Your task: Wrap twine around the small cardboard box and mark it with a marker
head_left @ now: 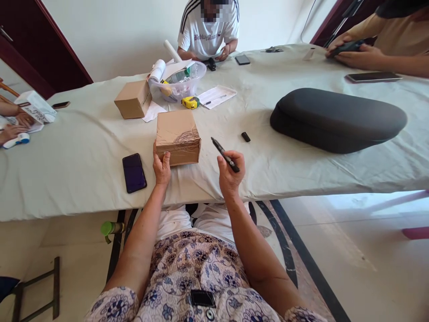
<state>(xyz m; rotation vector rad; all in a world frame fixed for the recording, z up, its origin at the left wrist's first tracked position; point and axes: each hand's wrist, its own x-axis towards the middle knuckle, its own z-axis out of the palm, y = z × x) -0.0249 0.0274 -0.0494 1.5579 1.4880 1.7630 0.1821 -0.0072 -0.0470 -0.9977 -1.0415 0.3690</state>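
Observation:
A brown cardboard box (177, 134) with dark scribbled lines on its top and front sits on the table before me. My left hand (162, 164) grips its near left corner, thumb on the front face and fingers round the side. In my right hand (233, 174) is a black marker pen (224, 154), uncapped, its tip pointing up and left toward the box but apart from it. The marker's black cap (246, 136) lies on the cloth, to the right of the pen. A dark phone (134, 173) lies to the left of my left hand.
Behind the box are a second cardboard box (132, 100), a clear plastic basin (197, 74) of supplies, a yellow tape measure (190, 103) and paper with a pen. A large black case (337, 120) stands at right. Other people sit around the cloth-covered table (83, 152).

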